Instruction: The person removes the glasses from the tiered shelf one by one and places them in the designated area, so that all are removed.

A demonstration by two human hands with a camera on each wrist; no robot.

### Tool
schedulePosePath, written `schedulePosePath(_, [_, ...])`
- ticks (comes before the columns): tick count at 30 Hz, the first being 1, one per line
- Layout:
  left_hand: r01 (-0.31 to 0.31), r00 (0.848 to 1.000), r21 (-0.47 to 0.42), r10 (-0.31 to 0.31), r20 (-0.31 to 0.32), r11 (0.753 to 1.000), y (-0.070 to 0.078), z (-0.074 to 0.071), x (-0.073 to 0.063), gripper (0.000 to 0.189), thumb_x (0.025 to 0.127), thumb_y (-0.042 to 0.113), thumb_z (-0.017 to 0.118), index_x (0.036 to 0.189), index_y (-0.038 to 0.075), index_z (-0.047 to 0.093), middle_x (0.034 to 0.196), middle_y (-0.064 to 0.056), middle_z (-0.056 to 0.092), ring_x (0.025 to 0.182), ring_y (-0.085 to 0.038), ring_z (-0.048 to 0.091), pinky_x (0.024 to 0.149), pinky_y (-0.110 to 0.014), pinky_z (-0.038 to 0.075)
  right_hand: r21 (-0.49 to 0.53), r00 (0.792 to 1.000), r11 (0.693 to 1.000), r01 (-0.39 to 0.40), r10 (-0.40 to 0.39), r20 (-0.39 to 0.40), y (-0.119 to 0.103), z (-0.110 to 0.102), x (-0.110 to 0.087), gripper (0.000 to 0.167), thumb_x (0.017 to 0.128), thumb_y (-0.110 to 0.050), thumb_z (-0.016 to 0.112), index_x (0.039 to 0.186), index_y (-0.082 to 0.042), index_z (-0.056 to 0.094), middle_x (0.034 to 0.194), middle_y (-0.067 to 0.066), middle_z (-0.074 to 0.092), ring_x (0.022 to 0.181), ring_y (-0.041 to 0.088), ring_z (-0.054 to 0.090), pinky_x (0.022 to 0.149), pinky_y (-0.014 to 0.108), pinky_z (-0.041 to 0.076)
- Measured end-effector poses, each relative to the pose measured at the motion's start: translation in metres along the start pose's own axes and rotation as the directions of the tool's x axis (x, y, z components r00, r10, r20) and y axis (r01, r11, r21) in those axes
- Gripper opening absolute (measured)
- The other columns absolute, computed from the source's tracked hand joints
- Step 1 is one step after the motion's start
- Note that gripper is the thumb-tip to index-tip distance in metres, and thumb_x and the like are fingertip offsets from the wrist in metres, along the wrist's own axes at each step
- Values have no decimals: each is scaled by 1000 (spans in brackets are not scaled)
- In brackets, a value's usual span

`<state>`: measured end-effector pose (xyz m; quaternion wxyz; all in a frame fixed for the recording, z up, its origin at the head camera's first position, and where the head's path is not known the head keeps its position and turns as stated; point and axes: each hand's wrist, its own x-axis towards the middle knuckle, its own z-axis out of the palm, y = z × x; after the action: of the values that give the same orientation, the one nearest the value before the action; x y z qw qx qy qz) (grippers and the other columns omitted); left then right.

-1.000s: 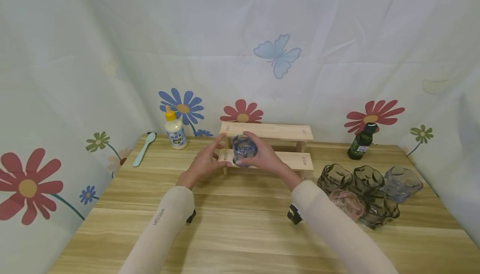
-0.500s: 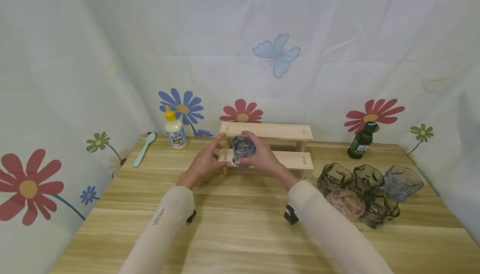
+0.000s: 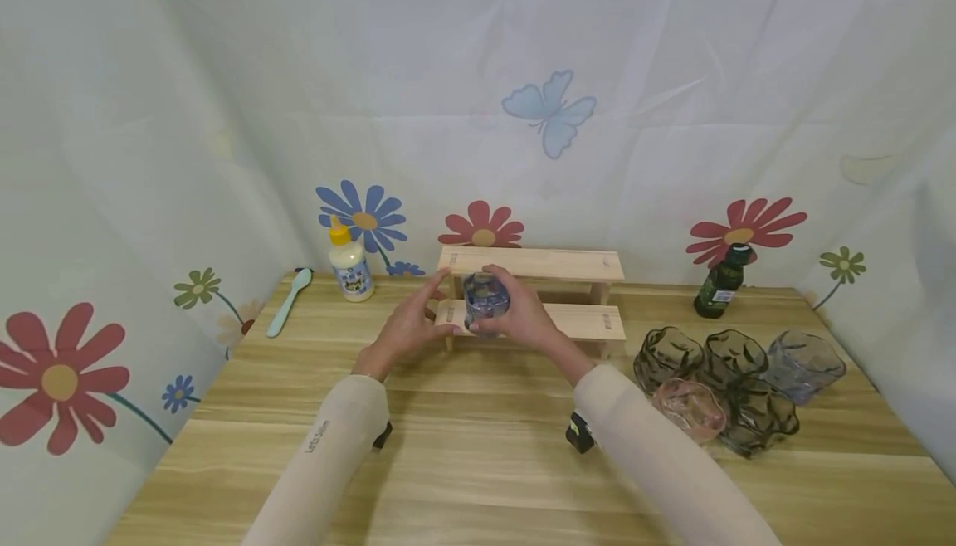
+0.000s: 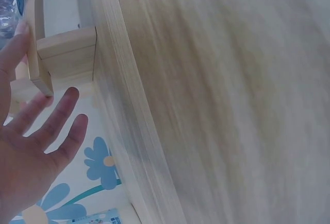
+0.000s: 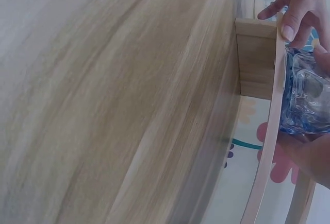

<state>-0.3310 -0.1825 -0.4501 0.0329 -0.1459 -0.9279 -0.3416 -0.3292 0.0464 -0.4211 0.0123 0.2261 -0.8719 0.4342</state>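
Note:
A blue wavy glass cup (image 3: 485, 299) stands on the lower board of a small two-tier wooden rack (image 3: 563, 318). My right hand (image 3: 529, 314) grips the cup from its right side, thumb in front and fingers behind. In the right wrist view the base of the glass (image 5: 308, 92) meets the board. My left hand (image 3: 411, 322) is at the rack's left end. Its thumb touches the lower board, while the other fingers (image 4: 69, 136) are spread and fairly straight in the left wrist view.
Several glass cups, smoky (image 3: 668, 357), pink (image 3: 690, 409) and pale blue (image 3: 805, 363), stand at the right. A green bottle (image 3: 720, 282) is behind them. At the back left are a yellow-capped squeeze bottle (image 3: 351, 268) and a mint spoon (image 3: 287, 304). A floral curtain backs the table.
My right hand and the cup have shifted very slightly left along the lower board since a second ago. The left hand has stayed at the rack's end.

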Motion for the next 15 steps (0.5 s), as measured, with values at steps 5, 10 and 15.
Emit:
schedulePosePath(5, [13,1000,-1,-13,4,1000,1,0,0,101,80,30,85,158,39,21,135,-14,60,104,-36,68,91,-51,56,-30,1000,1000,4,-4,3,-1,-4,-3,92,74,-24,90,150,-21,39,140,18,57,124,37,59,102,53,49])
schedulePosePath(10, [26,1000,-1,-26,3,1000,2,-1,0,101,80,29,85,157,40,20,136,-14,59,105,-36,68,91,-51,55,-33,1000,999,-10,10,3,-4,-11,-7,92,73,-24,90,151,-23,40,140,16,56,125,37,58,102,54,49])
schedulePosePath(15, [27,1000,-5,-27,2,1000,1,0,0,101,80,29,85,157,41,21,136,-14,60,104,-35,68,90,-50,56,-14,1000,999,-29,29,-6,-5,-19,-11,93,73,-25,91,151,-25,39,141,17,55,125,38,56,102,54,48])
